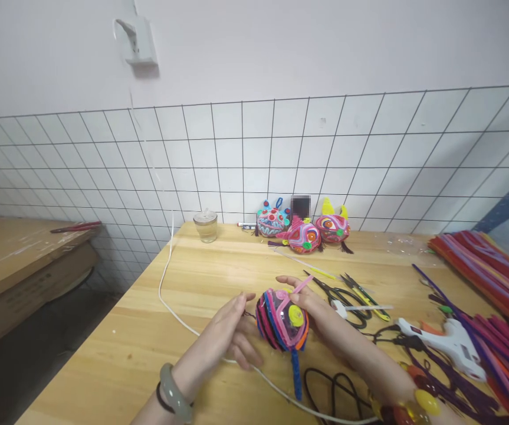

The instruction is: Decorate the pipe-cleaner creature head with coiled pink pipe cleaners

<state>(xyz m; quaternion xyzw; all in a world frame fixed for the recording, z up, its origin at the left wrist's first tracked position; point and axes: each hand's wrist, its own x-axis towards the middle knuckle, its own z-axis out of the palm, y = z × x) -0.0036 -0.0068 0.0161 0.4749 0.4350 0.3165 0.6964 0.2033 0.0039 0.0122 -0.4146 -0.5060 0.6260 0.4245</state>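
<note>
A round ornament [276,321] wrapped in pink, blue, black and orange pipe cleaners, with a yellow coil on its side, is held just above the table. My right hand [301,301] grips it from the upper right, fingers at its top where a pink pipe cleaner end [304,284] sticks up. From its underside hangs a blue fuzzy strip [296,375]. To the left, my left hand [232,333] is open, fingers apart, close beside the ornament and a thin dark tassel. Whether its fingertips touch the ornament I cannot tell.
Black scissors [347,301], a yellow cutter [371,302] and a white glue gun [446,342] lie right of my hands. Pipe cleaner bundles [479,271] cover the right edge. A glass cup [206,227] and finished ornaments [305,236] stand behind. A white cable [170,313] crosses the table.
</note>
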